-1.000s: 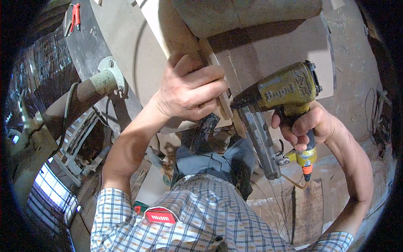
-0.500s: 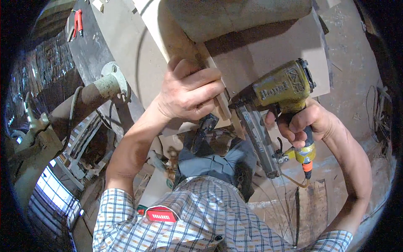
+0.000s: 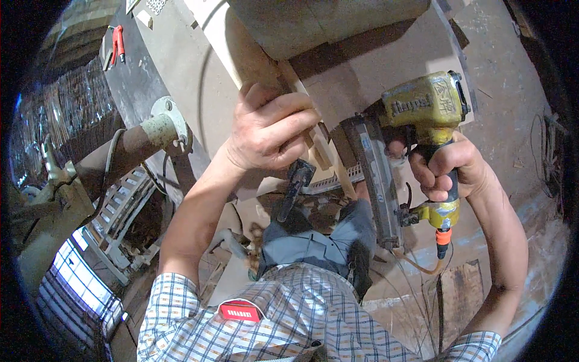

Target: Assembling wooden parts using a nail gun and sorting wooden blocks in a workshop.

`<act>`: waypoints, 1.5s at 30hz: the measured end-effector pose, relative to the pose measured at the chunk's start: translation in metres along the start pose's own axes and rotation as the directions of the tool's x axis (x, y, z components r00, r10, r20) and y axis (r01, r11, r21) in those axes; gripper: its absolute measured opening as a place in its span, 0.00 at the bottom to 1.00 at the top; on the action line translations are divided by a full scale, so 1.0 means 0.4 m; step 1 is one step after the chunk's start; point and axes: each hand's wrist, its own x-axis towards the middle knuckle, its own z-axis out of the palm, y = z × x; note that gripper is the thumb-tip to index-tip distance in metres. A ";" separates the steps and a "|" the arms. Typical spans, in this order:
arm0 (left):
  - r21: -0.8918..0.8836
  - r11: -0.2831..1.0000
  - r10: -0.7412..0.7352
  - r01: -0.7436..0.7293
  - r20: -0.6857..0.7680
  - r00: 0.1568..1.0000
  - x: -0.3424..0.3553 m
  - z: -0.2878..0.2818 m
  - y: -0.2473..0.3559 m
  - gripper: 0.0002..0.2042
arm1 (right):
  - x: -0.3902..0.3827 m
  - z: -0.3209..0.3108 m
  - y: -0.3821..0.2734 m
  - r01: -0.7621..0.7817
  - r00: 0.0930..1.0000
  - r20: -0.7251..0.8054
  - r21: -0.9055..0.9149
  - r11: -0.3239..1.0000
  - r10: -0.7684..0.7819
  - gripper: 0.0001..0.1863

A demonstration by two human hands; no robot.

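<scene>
My left hand (image 3: 271, 130) is closed round the end of a pale wooden board (image 3: 226, 45), which runs away toward the far left. Beside its fingers, narrow wood strips (image 3: 324, 152) stick out toward me. Below that hand is a black handle-like piece (image 3: 297, 184); what it belongs to is hidden. My right hand (image 3: 449, 169) grips a yellow nail gun (image 3: 422, 105) by its dark handle. The gun's nose points left toward the strips, with a gap between them. Its long grey magazine (image 3: 377, 181) slants down toward me, and a hose hangs from the orange fitting (image 3: 444, 236).
A large grey-brown rounded block (image 3: 338, 27) lies on the brownish work surface (image 3: 374, 72) ahead. A red air blow gun (image 3: 118, 45) lies far left. A thick rusty pipe with a flange (image 3: 166, 120) juts in at left. Rough timber (image 3: 461, 295) lies low at right.
My right hand has moved the nail gun slightly right and away from the wood strips, widening the gap. My left hand keeps its hold on the board.
</scene>
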 end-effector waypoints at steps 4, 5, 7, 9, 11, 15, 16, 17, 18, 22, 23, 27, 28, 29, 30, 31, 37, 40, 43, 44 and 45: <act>-0.020 0.999 -0.041 0.040 -0.046 0.998 0.005 -0.004 0.006 0.16 | 0.010 0.006 0.011 0.066 0.998 0.023 -0.096 0.993 -0.064 0.32; -0.014 0.999 -0.032 0.032 -0.048 0.998 0.010 -0.015 0.010 0.16 | 0.005 0.010 0.012 0.075 0.997 0.027 -0.099 0.992 -0.073 0.32; 0.023 0.998 -0.053 0.054 -0.052 0.997 0.017 -0.027 0.015 0.17 | 0.003 0.006 0.017 0.096 0.994 0.057 -0.069 0.993 -0.092 0.31; -0.012 0.996 -0.090 0.090 -0.025 0.996 0.007 -0.024 0.010 0.16 | 0.001 0.001 0.020 0.092 0.994 0.064 -0.040 0.995 -0.089 0.31; -0.045 0.992 -0.115 0.115 -0.011 0.993 0.010 -0.016 0.004 0.16 | -0.005 -0.004 0.027 0.089 0.995 0.050 -0.008 0.996 -0.089 0.32; -0.079 0.985 -0.164 0.153 -0.154 0.974 0.007 -0.011 0.006 0.17 | 0.012 0.000 0.030 0.078 0.993 0.092 0.001 0.997 -0.077 0.31; -0.079 0.982 -0.183 0.170 -0.207 0.961 0.004 -0.006 0.009 0.18 | 0.017 0.010 0.034 0.082 0.996 0.018 0.028 0.996 -0.083 0.37; -0.017 0.989 -0.145 0.145 -0.210 0.967 -0.001 -0.007 -0.001 0.18 | 0.021 0.021 0.029 0.090 0.995 0.028 0.022 0.996 -0.091 0.37; -0.131 0.967 -0.247 0.218 -0.276 0.929 -0.005 0.001 -0.008 0.17 | 0.025 0.033 0.019 0.080 0.997 0.004 0.031 0.996 -0.080 0.37; -0.173 0.951 -0.296 0.255 -0.282 0.913 -0.010 0.009 -0.020 0.18 | 0.038 0.039 0.010 0.052 0.998 0.029 0.056 0.997 -0.054 0.37; -0.183 0.945 -0.316 0.272 -0.290 0.903 -0.012 0.012 -0.020 0.18 | 0.041 0.045 0.008 0.047 0.998 0.043 0.083 0.995 -0.051 0.37; -0.165 0.949 -0.307 0.268 -0.302 0.902 -0.012 0.010 -0.029 0.18 | 0.056 0.067 -0.026 0.004 0.996 0.091 -0.013 1.000 -0.003 0.32; -0.148 0.954 -0.295 0.262 -0.291 0.910 -0.010 0.009 -0.030 0.18 | 0.063 0.069 -0.034 0.009 0.995 0.102 -0.022 1.000 -0.006 0.31; -0.131 0.958 -0.283 0.255 -0.279 0.918 -0.008 0.009 -0.031 0.18 | 0.070 0.075 -0.040 0.006 0.995 0.099 -0.022 1.000 -0.004 0.31; -0.134 0.957 -0.286 0.257 -0.279 0.917 -0.009 0.009 -0.031 0.18 | 0.077 0.083 -0.045 0.005 0.998 0.065 -0.010 1.000 -0.004 0.34; -0.133 0.954 -0.295 0.268 -0.272 0.916 -0.011 0.008 -0.030 0.19 | 0.080 0.087 -0.047 0.006 1.000 0.029 0.004 1.000 -0.006 0.37; -0.155 0.960 -0.270 0.232 -0.303 0.914 -0.005 0.009 -0.030 0.21 | 0.086 0.071 -0.046 0.006 0.999 0.034 0.002 1.000 -0.006 0.36; -0.118 0.959 -0.280 0.256 -0.295 0.914 0.012 0.001 -0.019 0.22 | 0.088 0.067 -0.048 0.001 0.999 0.054 0.007 1.000 -0.002 0.36; -0.056 0.965 -0.262 0.256 -0.263 0.929 0.024 -0.011 -0.018 0.21 | 0.092 0.068 -0.050 -0.003 0.998 0.067 -0.004 1.000 0.003 0.36; -0.033 0.968 -0.251 0.250 -0.237 0.939 0.024 -0.012 -0.019 0.21 | 0.092 0.069 -0.051 -0.001 0.998 0.067 -0.017 1.000 0.002 0.35; -0.033 0.967 -0.252 0.252 -0.236 0.938 0.022 -0.011 -0.021 0.21 | 0.092 0.069 -0.053 -0.002 0.998 0.067 -0.016 1.000 0.003 0.35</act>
